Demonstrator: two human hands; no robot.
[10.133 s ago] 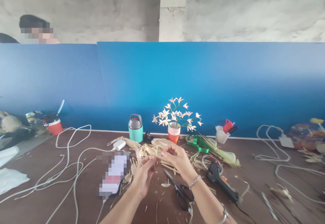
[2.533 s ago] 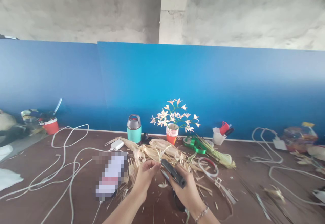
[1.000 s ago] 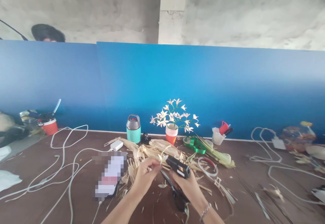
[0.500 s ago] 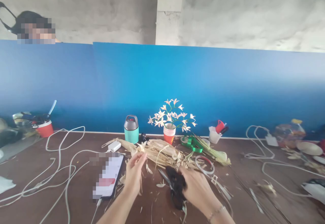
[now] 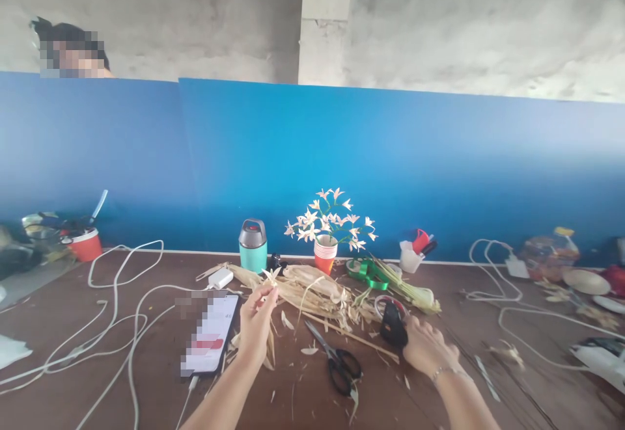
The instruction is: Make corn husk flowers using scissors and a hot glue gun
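Observation:
My left hand [image 5: 254, 321] is raised above the brown table [image 5: 73, 391], its fingertips pinched on a small pale husk flower [image 5: 270, 276]. My right hand [image 5: 426, 347] rests low on the table to the right, wrapped around the black glue gun [image 5: 390, 323], whose nozzle points away from me. Black scissors [image 5: 336, 361] lie between the two hands. A heap of dry husk strips [image 5: 317, 290] sits just beyond them.
An orange cup of husk flowers [image 5: 327, 235], a teal flask [image 5: 252, 246], green ribbon [image 5: 370, 271], a phone [image 5: 211, 334] and white cables [image 5: 117, 313] crowd the table. A blue partition [image 5: 342, 163] backs it, with a person's head above its left end.
My right hand has carried the glue gun from beside the flower down and to the right onto the table. My left hand keeps the small flower and has lifted it slightly.

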